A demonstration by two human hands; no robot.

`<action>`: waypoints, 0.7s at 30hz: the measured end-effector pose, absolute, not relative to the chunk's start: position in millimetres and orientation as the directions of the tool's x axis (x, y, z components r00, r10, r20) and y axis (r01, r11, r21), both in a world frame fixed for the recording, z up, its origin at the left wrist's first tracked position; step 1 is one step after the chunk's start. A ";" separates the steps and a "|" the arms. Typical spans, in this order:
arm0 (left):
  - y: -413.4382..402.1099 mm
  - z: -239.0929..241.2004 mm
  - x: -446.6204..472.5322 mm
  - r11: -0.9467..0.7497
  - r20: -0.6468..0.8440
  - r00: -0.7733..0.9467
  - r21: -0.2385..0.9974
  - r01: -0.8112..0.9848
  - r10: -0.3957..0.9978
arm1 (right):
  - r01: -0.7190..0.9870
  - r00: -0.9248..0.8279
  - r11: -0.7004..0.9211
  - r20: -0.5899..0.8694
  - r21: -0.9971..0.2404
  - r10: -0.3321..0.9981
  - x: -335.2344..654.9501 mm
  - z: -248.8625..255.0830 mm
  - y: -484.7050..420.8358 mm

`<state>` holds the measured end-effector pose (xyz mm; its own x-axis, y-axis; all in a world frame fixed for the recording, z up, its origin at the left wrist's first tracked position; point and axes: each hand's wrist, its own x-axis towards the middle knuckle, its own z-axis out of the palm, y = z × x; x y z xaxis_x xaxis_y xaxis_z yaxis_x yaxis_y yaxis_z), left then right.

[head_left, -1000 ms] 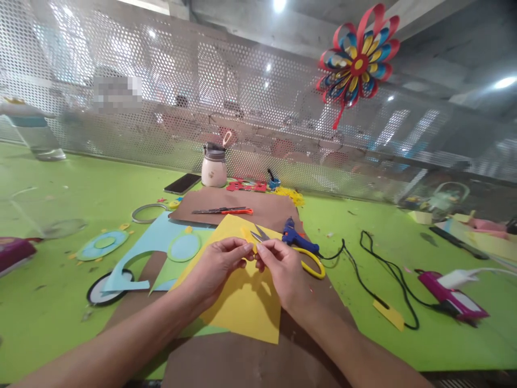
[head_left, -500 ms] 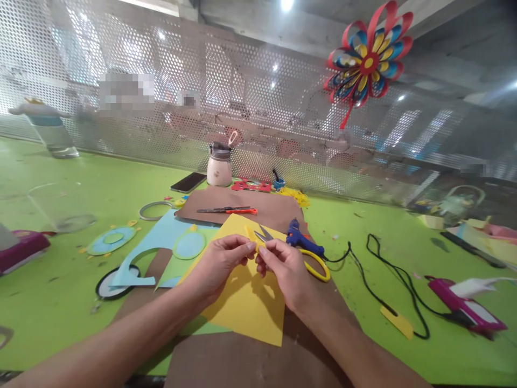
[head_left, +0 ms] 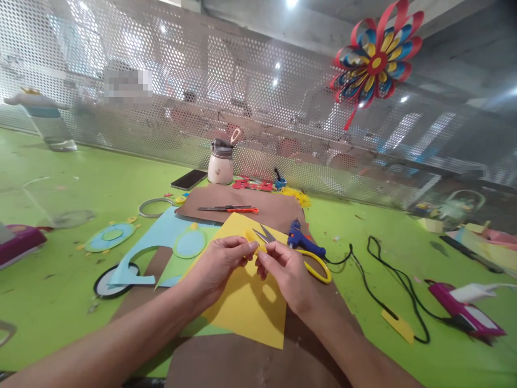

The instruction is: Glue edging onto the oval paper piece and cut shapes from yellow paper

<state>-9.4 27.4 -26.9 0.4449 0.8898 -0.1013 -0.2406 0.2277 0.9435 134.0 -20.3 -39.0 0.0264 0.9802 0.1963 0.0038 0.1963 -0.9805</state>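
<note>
Over a yellow sheet [head_left: 226,307], my left hand [head_left: 222,261] pinches a small yellow paper piece [head_left: 250,235] between thumb and fingertips. My right hand [head_left: 285,272] is closed at the same piece from the other side, its thumb and fingers almost meeting the left ones. Scissors [head_left: 319,267] with yellow handles pass behind my right hand, blades pointing up and left, partly open. Whether the right hand grips them or they lie on the sheet, I cannot tell. The fingers hide much of the yellow piece.
Right of the hands lies a blue glue gun [head_left: 301,240] with a black cord [head_left: 365,275]. Orange-handled scissors [head_left: 242,209] rest on brown card [head_left: 278,202]. Left are a light-blue cut sheet [head_left: 161,231] and green-blue discs [head_left: 111,237]. A bottle [head_left: 220,164] and phone [head_left: 189,179] stand behind.
The small yellow piece has shifted slightly between the fingertips. Both hands keep nearly the same place, and the whole view has moved a little.
</note>
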 end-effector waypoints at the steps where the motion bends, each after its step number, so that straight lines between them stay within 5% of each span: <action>1: 26.9 -27.1 -9.8 0.218 -0.095 0.445 0.947 -0.234 0.890 | 0.005 0.013 0.187 0.187 -0.982 0.982 133.9 -38.3 -20.8; 21: 30.9 -34.0 -13.4 0.229 -0.069 0.434 0.916 -0.328 0.898 | 0.118 0.020 0.190 0.194 -0.975 0.981 134.3 -41.2 -21.5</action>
<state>-13.4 30.9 -34.0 0.4343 0.8981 -0.0689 -0.3283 0.2291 0.9164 134.3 -21.5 -41.2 0.0202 0.9808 0.1939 0.1178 0.1902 -0.9746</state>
